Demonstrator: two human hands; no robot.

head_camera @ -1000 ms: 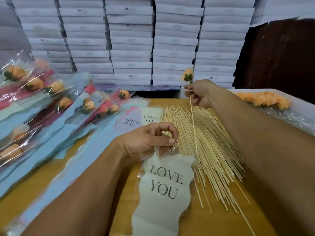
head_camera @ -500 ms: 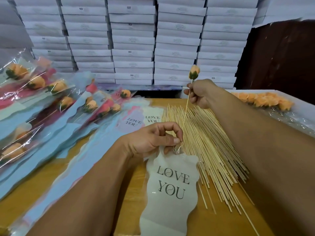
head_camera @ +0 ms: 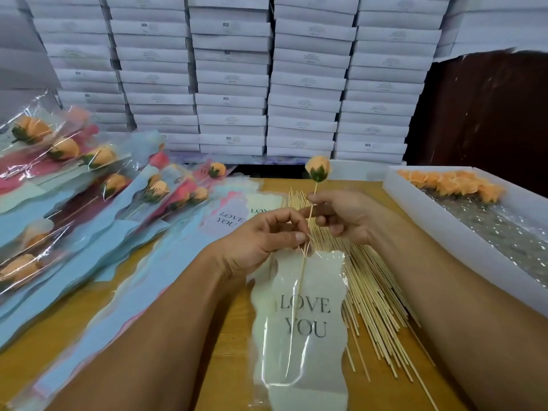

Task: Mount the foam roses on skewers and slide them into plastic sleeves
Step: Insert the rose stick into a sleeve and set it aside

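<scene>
While the cream plastic sleeve [head_camera: 299, 330] printed "LOVE YOU" lies flat on the wooden table [head_camera: 225, 336] nearest the camera, its clear mouth points away from the person and sits just under the left hand [head_camera: 261, 244]. That hand pinches the sleeve's open edge between thumb and curled forefinger, the other fingers tucked in behind. A single skewer [head_camera: 308, 223] runs down through that mouth, and its lower length shows through the clear film above the lettering. Just beyond, the right hand [head_camera: 344, 215] grips the skewer's upper part between thumb and curled fingers, holding it tilted slightly to the right. An orange foam rose [head_camera: 318, 168] with a green base sits on the skewer's top end, above the right hand and clear of the sleeve. Under and beside both hands a loose heap of bare skewers [head_camera: 376, 292] fans across the table. To the left, finished sleeved roses [head_camera: 98, 185] lie overlapping in blue and pink wrappers, with more empty printed sleeves [head_camera: 228, 221] next to them. At the right a white tray [head_camera: 444, 229] holds loose orange rose heads [head_camera: 453, 182] at its far end. Stacked white boxes [head_camera: 231, 84] line the back.
</scene>
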